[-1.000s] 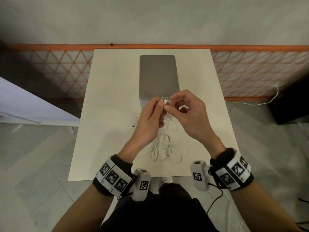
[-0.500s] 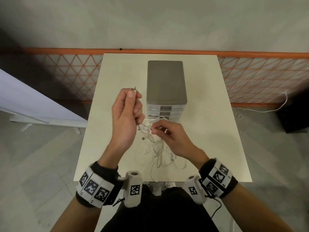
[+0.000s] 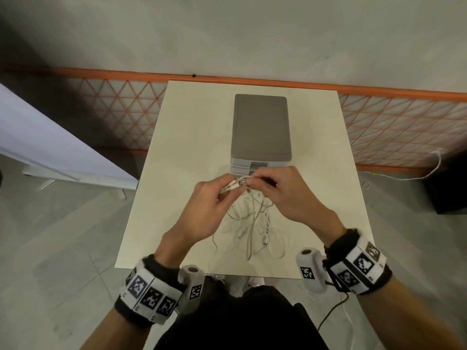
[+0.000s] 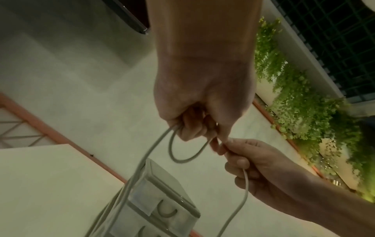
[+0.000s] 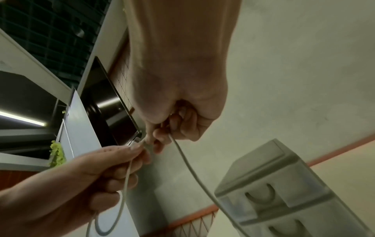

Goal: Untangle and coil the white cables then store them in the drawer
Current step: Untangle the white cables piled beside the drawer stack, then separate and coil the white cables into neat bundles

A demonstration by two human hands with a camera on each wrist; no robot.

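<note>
Pale tabletop [image 3: 182,152] under both hands, small drawer unit [image 3: 261,127] behind them. Left hand [image 3: 211,210] pinches a bunch of white cables [image 3: 252,223] near the plugs; right hand [image 3: 290,195] pinches a strand beside it — the tangle hangs between them onto the table. Light, limp, likely to snag — best held by a plug end.

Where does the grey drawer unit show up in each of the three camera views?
Head: the drawer unit stands at the centre of the table, just beyond both hands.
Left wrist: the unit is at the bottom centre, tilted, below the left hand.
Right wrist: the unit is at the lower right, tilted.
Shared landmark: the curved drawer handles show in both wrist views, and the orange rail shows in all three.
</note>
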